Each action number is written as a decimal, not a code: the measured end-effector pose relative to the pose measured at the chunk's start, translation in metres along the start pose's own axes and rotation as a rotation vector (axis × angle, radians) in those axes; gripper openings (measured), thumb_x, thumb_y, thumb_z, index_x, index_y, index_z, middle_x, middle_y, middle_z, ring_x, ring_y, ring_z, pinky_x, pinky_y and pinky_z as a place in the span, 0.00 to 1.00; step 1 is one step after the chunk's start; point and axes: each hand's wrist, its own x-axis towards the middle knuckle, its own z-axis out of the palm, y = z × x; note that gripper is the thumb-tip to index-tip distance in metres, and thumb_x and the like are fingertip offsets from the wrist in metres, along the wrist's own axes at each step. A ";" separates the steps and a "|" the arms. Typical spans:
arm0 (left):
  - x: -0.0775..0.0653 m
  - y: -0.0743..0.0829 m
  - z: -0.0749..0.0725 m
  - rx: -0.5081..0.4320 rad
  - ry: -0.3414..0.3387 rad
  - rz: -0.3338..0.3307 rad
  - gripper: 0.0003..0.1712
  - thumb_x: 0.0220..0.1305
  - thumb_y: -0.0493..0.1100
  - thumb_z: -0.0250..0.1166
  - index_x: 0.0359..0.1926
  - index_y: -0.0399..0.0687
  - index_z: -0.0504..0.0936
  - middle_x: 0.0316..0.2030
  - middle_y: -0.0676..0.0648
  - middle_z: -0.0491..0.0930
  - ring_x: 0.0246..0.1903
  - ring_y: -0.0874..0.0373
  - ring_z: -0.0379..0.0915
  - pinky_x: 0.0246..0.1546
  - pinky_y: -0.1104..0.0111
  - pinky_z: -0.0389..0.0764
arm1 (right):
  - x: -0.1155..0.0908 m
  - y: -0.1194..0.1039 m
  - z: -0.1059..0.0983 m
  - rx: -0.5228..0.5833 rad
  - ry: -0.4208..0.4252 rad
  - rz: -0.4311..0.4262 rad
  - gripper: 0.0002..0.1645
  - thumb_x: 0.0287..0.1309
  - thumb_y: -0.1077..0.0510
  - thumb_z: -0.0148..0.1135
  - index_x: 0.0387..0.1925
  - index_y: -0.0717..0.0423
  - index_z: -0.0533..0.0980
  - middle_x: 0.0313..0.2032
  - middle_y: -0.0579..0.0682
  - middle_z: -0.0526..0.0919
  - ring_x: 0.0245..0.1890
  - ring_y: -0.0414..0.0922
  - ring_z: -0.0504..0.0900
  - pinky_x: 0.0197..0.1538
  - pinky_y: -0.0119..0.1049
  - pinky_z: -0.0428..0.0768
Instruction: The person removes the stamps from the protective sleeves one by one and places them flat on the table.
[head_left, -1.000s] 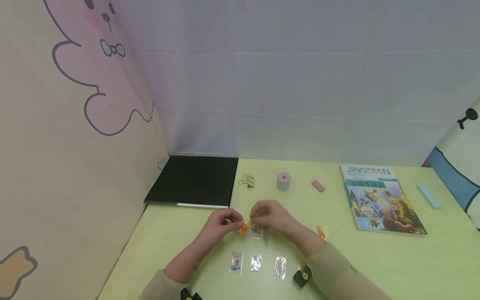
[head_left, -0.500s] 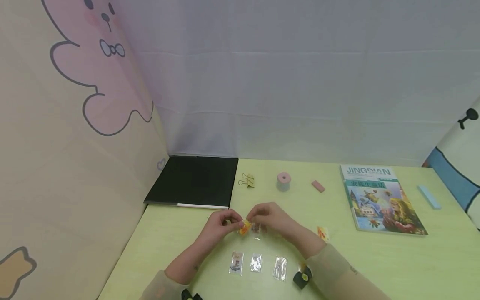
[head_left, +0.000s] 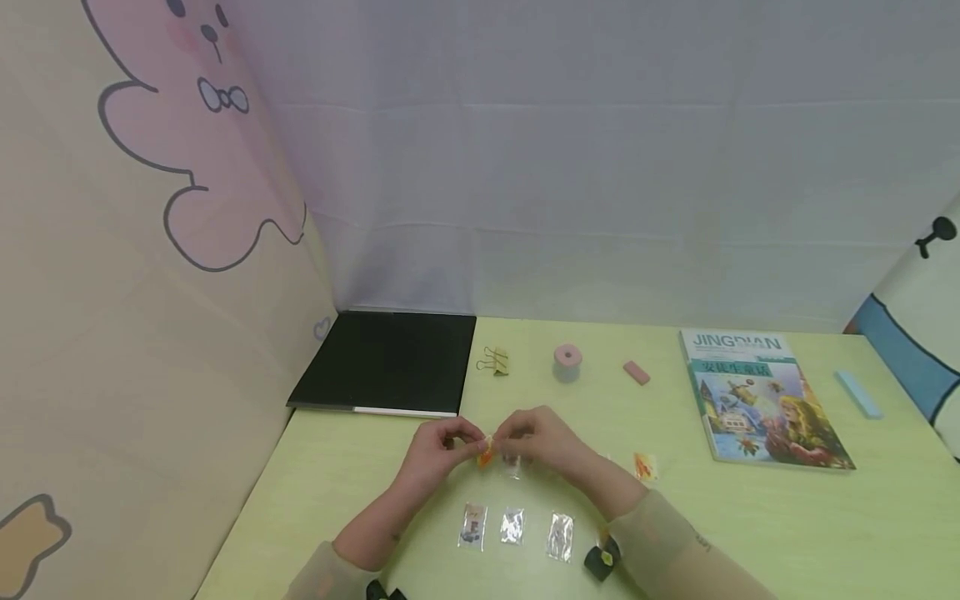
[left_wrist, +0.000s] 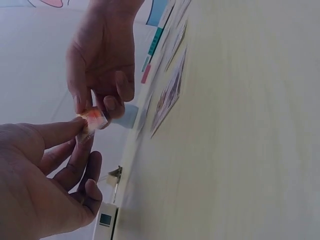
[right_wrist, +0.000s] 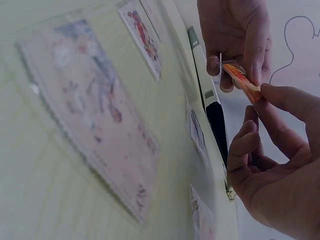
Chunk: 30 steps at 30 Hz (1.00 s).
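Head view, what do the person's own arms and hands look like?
Both the left hand and the right hand are ungloved. A pale beige fabric left sleeve and a matching right sleeve stop short of the hands; the right one bears a small dark marking.

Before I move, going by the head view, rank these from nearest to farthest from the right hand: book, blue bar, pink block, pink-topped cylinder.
From the right hand:
1. Pink-topped cylinder, just beyond it, slightly right.
2. Pink block, also beyond, farther right.
3. Book, well to the right.
4. Blue bar, past the book's right side.
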 end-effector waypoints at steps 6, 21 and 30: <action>0.007 -0.026 0.003 0.025 0.031 -0.013 0.06 0.49 0.48 0.73 0.29 0.57 0.84 0.27 0.55 0.83 0.27 0.54 0.67 0.25 0.73 0.65 | 0.002 -0.005 0.003 -0.046 0.049 0.005 0.05 0.51 0.52 0.68 0.29 0.46 0.83 0.34 0.42 0.84 0.36 0.43 0.76 0.38 0.35 0.72; -0.002 -0.030 -0.004 0.113 0.064 0.011 0.02 0.52 0.46 0.71 0.28 0.56 0.85 0.25 0.58 0.83 0.27 0.62 0.75 0.28 0.72 0.73 | 0.009 -0.004 -0.009 0.060 0.198 0.093 0.11 0.46 0.45 0.70 0.28 0.45 0.82 0.31 0.46 0.85 0.31 0.44 0.75 0.34 0.34 0.73; -0.007 -0.034 -0.009 0.125 0.154 -0.114 0.05 0.52 0.44 0.71 0.27 0.48 0.87 0.26 0.55 0.84 0.28 0.61 0.75 0.29 0.70 0.74 | 0.019 0.000 -0.006 0.141 0.148 0.166 0.11 0.51 0.54 0.67 0.32 0.57 0.82 0.31 0.57 0.85 0.25 0.49 0.79 0.29 0.36 0.76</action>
